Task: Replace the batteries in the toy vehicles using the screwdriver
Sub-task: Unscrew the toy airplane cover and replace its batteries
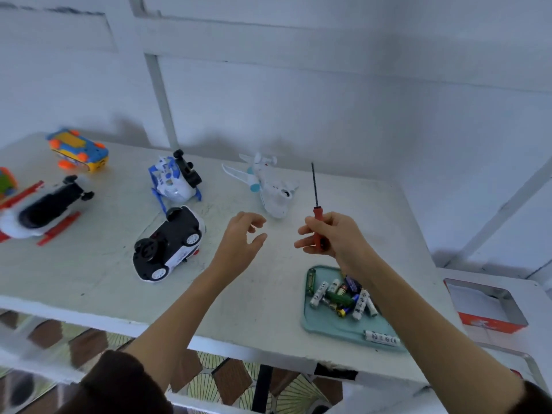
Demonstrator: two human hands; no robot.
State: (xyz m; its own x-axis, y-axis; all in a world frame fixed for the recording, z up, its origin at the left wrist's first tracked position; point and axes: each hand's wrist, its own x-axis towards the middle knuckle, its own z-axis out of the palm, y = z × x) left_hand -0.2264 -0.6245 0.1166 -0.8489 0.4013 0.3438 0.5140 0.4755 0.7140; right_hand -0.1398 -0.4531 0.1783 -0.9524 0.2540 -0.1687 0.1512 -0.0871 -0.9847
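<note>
head view: the screwdriver (317, 210) is gripped in the right hand (331, 234) by its red handle, shaft held up and clear of the table (89, 264). the left hand (242, 237) hangs loose over the table, fingers relaxed and curved, nothing held. the toys are spread across the far and left side: plane (268, 186) just beyond the hands, police car (167, 243) on its side to the left, blue-white car (174, 179) behind it, a red-winged toy (38, 210) and an orange-blue car (77, 149) further left. batteries (343, 292) are piled in a teal tray (328, 327) under the right forearm; one lies apart near the tray's front edge.

step in hand is judged to be picking a toy to open (plane looks nearest). for it to go well, the toy should be taken by the left hand, turned belly-up and held steady so the battery cover faces the camera. the tip should be seated square in the screw head before any turn is made, with light downward pressure kept so it is not stripped. the screw should be set aside somewhere it can't roll off. whether any cover is already open cannot be told.
</note>
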